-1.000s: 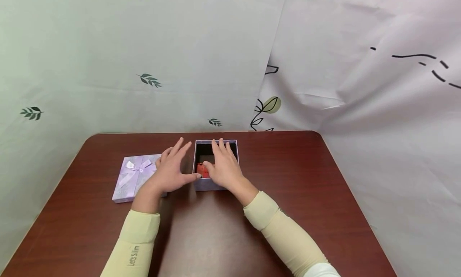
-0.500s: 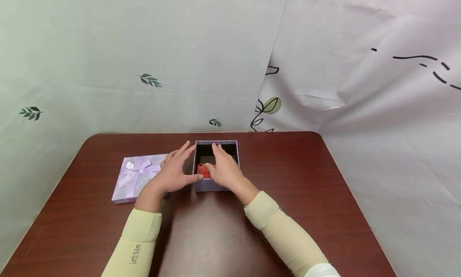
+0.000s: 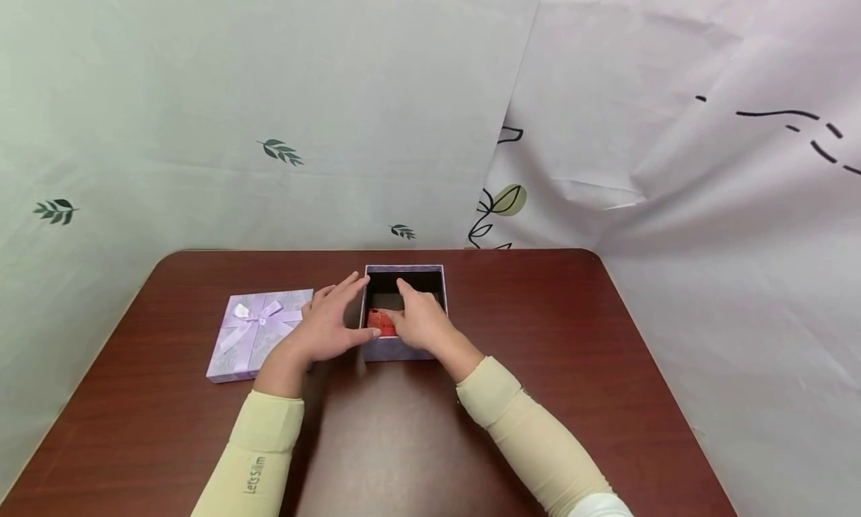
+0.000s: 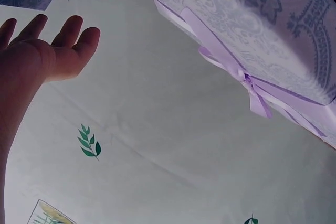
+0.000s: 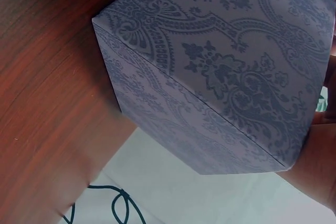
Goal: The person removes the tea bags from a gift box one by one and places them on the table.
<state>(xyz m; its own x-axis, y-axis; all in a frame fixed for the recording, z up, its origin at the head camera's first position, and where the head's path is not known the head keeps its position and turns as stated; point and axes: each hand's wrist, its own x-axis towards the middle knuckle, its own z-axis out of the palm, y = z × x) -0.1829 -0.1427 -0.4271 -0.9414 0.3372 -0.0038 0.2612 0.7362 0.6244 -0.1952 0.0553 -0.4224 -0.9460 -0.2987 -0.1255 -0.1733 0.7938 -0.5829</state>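
A lavender patterned box (image 3: 397, 348) with a dark inside stands without its lid near the table's back edge. Inside it, by the near left corner, lies a small red item with dark marks (image 3: 380, 322); its kind is unclear. My left hand (image 3: 329, 328) is at the box's left side, fingers stretched toward the left rim and thumb by the near corner. My right hand (image 3: 424, 323) reaches in over the near right rim, its thumb beside the red item. The other fingers bend down into the box, and their tips are hidden. In the right wrist view, the box's patterned walls (image 5: 220, 66) fill much of the picture.
To the left lies the lavender lid (image 3: 258, 330) with its ribbon bow, close to my left forearm. Both rest on a dark red wooden table (image 3: 538, 353). Behind hangs a pale cloth (image 3: 377, 113) printed with leaves.
My right hand has sunk deeper into the box, its fingers bending down out of sight. My left hand has shifted slightly right, up to the rim. More of the red item shows.
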